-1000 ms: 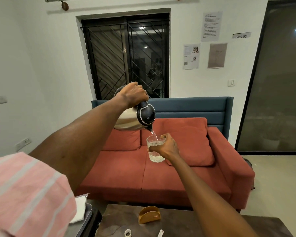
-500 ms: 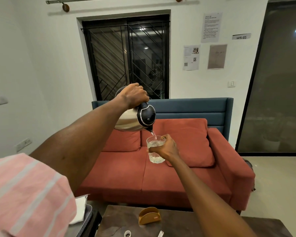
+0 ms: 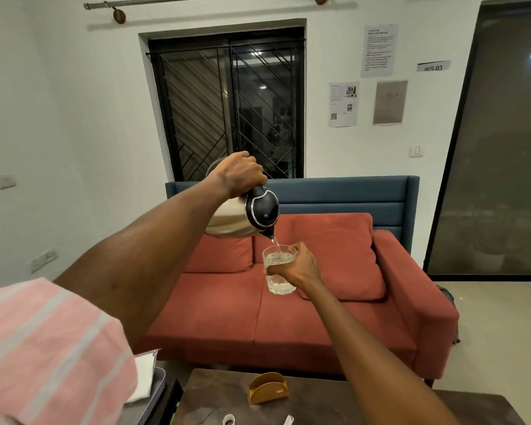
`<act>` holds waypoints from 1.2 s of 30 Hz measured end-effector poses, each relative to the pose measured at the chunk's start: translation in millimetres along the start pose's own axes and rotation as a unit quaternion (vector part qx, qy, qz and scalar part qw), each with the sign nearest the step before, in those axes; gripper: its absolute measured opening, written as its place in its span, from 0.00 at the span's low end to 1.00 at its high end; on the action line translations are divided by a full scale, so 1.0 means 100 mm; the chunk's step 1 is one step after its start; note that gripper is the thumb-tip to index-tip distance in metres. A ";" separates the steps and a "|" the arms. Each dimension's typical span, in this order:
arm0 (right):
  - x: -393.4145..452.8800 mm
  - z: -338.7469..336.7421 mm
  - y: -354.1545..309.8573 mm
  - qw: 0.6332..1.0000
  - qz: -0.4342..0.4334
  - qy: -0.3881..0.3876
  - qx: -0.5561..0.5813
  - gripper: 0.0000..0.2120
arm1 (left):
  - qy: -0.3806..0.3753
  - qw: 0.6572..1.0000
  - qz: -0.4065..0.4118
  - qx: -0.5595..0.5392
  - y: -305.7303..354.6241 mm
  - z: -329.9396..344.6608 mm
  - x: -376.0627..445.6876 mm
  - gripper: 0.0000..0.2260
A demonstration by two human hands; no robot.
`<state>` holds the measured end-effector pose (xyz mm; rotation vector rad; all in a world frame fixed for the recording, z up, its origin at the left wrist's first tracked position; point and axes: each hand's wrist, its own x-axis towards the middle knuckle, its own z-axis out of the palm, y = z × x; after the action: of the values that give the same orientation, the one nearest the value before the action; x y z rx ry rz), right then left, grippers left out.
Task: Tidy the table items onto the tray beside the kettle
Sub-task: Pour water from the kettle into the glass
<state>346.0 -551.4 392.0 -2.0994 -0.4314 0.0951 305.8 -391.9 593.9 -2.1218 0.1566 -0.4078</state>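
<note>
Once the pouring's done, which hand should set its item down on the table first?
Probably the right hand: it holds the glass upright, lower and nearer the table. The left hand grips the tilted kettle, higher up and needing levelling first.

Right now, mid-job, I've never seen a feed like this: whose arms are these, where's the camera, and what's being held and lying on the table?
There is no machine here. The arms belong to a person, and the single picture comes from a wide-angle camera worn on their head, looking forward and down.

The left hand grips the handle of a steel kettle, tipped so water runs from its spout. The right hand holds a clear glass under that stream, raised in front of a red sofa.

Low in the picture is a dark table. On it stand a tan curved holder and two small white items at the bottom edge, too cut off to name. At lower left, a grey tray holds white paper.
</note>
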 end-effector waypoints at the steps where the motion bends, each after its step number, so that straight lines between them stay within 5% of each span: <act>1: 0.00 0.00 0.00 1.000 0.000 0.000 -0.001 0.43 | -0.001 1.000 0.000 -0.001 0.00 0.00 0.00 0.08; 21: -0.05 -0.02 -0.03 1.000 -0.004 -0.009 0.008 0.48 | -0.021 1.000 -0.011 -0.013 0.02 0.04 -0.05 0.08; 36: 0.00 -0.06 -0.08 1.000 -0.030 -0.002 0.009 0.42 | 0.002 0.965 -0.164 -0.207 0.18 0.44 -0.36 0.05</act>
<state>345.6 -552.4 401.6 -2.0670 -0.4934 0.0677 288.4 -357.8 548.3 -2.5689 -0.1215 -0.6167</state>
